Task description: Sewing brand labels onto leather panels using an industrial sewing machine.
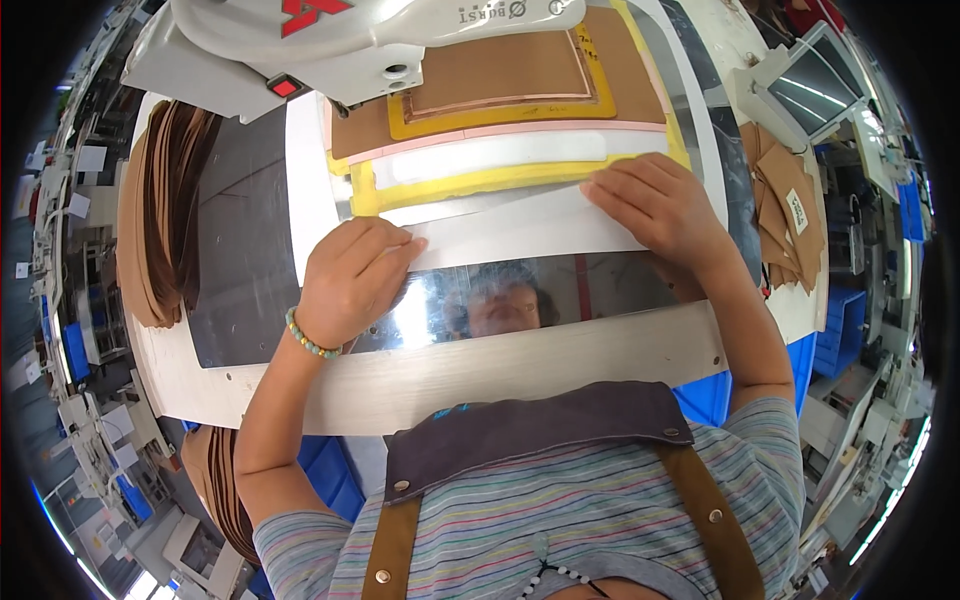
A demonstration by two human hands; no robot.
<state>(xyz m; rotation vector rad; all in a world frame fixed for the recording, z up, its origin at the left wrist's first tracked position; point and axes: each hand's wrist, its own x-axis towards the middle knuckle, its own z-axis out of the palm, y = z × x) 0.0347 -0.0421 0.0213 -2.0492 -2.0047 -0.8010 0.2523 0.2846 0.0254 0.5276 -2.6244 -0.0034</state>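
Brown stack: brown pieces (150,225) lie along the left edge of the table (165,375).
Machine: its white head (230,80) overhangs the plate's far side, left of centre.
Left hand: the left hand (352,275), beaded bracelet (310,338) at the wrist, has curled fingers touching the sheet's near edge; I cannot tell whether they pinch it.
Sheet: the white sheet (530,228) lies on the shiny plate (600,290), toward its near edge.
Template: yellow-edged, the template (495,152) bears a brown panel (650,75) on the sheet.
Right hand: the right hand (658,208) bends its fingers at the template's near right corner; grasp unclear.
Right pieces: brown pieces (775,215) by the table's right edge, below a screen (815,82).
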